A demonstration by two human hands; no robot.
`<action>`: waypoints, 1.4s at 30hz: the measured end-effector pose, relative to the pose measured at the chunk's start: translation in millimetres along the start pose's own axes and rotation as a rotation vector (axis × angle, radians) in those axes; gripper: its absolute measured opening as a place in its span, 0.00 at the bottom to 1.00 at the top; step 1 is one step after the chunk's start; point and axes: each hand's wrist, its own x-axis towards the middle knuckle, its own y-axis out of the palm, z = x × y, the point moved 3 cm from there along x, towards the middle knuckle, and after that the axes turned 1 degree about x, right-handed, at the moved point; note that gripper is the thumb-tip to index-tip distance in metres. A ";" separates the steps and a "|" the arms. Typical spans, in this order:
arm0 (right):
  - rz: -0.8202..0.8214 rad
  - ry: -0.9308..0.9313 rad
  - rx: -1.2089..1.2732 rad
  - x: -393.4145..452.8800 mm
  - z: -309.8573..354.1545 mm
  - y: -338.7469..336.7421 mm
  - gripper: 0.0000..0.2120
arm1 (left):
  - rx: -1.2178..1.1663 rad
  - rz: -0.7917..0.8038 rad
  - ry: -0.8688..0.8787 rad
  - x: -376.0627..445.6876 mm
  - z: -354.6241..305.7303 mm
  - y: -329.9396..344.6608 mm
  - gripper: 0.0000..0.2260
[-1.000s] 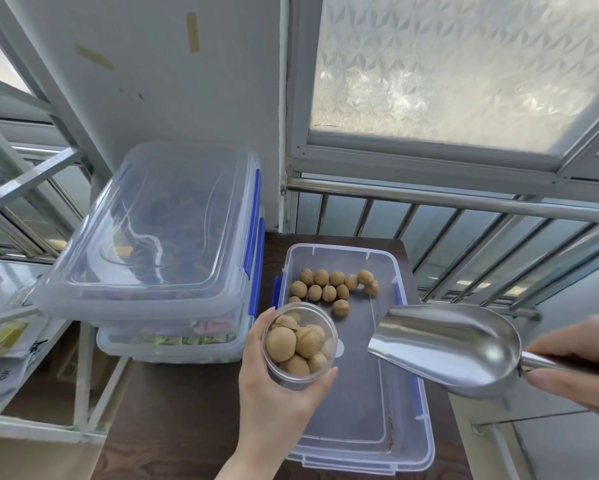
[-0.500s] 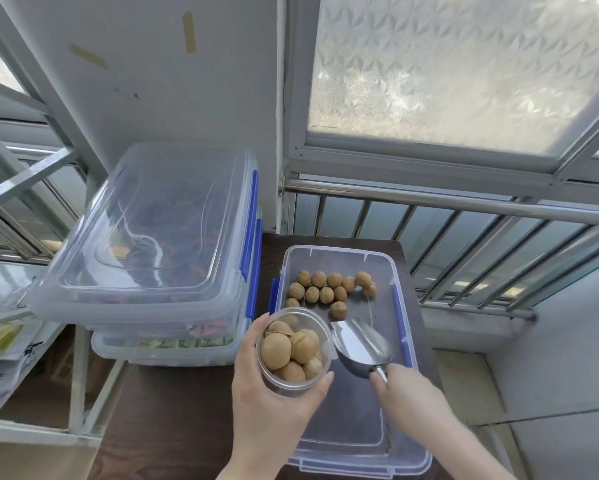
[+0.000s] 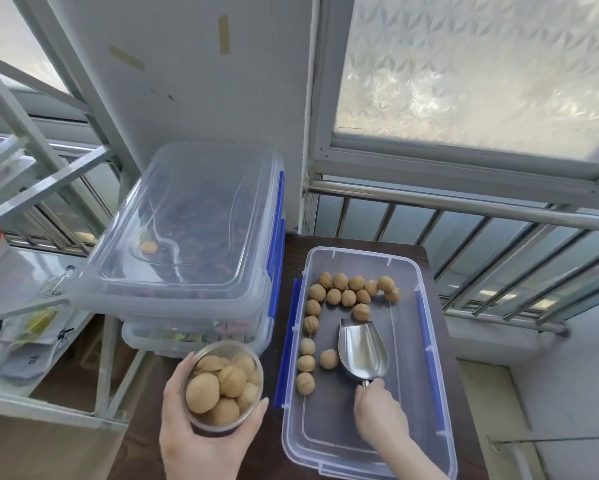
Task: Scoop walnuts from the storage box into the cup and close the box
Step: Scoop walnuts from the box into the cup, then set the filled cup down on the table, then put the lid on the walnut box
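Note:
An open clear storage box (image 3: 440, 358) with blue clips lies on the dark table, and several walnuts (image 3: 346, 294) are scattered at its far end and along its left side. My right hand (image 3: 382, 415) holds the handle of a metal scoop (image 3: 362, 349) that rests empty on the box floor, mouth toward the far walnuts. Left of the box, my left hand (image 3: 201, 441) grips a clear cup (image 3: 223, 386) filled with walnuts. The box's lid is not in view.
Two stacked clear lidded boxes (image 3: 190, 230) stand left of the open box, right behind the cup. A metal railing (image 3: 464, 206) and frosted window run behind the table. A metal rack (image 3: 41, 188) with bags stands at the left. The table edge (image 3: 464, 375) is close on the right.
My right hand brought the scoop down from the right into the box and laid it on the floor. The cup moved left, off the box, uncovering more walnuts.

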 end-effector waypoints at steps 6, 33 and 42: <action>-0.021 -0.008 -0.008 4.9 -0.2 3.5 0.09 | 0.075 -0.023 -0.118 -4.4 47.6 -2.1 0.41; -0.013 -0.452 0.677 -28.5 208.6 -108.1 0.33 | 0.215 -0.133 -0.220 211.4 -15.1 -93.5 0.27; 0.057 -0.332 0.925 -17.6 246.3 -94.5 0.40 | 0.312 0.368 -0.517 238.7 -2.7 -66.5 0.25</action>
